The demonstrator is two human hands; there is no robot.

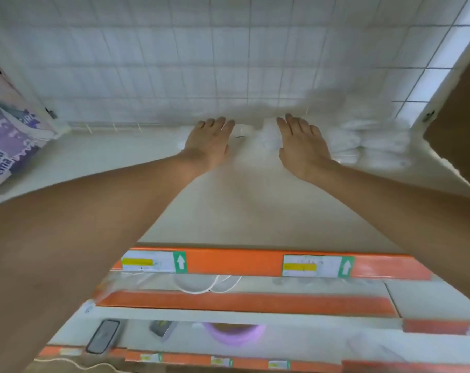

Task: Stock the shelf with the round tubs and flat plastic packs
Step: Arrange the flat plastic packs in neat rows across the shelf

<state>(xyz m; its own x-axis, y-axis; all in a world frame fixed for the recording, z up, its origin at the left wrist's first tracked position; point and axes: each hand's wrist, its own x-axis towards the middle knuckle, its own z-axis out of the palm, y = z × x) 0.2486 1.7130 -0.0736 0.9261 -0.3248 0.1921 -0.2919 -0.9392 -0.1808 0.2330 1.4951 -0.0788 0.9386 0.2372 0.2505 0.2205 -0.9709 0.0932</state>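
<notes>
Shelf [228, 211], rear: tub [243, 130] and pack [271, 137] between left hand [209, 142] and right hand [301, 146], both flat, gripping nothing; stack [368, 141] just right of right hand. Risk: uneven push could tip tub or stack.

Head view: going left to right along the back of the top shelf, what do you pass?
purple printed pack → left hand → clear round tub → right hand → heap of white packs → brown cardboard box

Left hand [210, 142], right hand [301, 145] (both flat)
</notes>
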